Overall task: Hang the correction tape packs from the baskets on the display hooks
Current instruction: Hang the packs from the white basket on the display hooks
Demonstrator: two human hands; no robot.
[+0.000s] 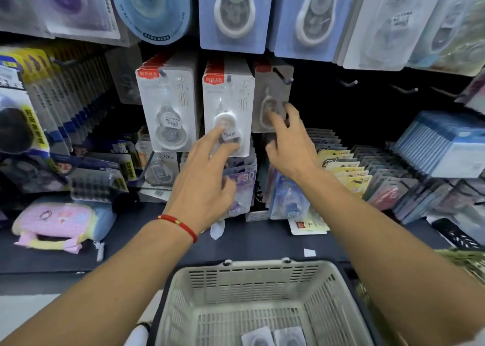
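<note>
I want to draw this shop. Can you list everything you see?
white packs: three hook rows, white with red tops, middle of the wall
blue packs: two, blue, top row
empty hooks: at least three, dark, right of the white packs
basket: one, beige, bottom centre
packs in basket: two, pale, on its floor
pink bag: one, pink and yellow, left shelf
shelf packs: many, mixed colours, right shelf
bracelet: one, red, left wrist
left hand: touching the middle white pack
right hand: touching the rightmost white pack
</note>
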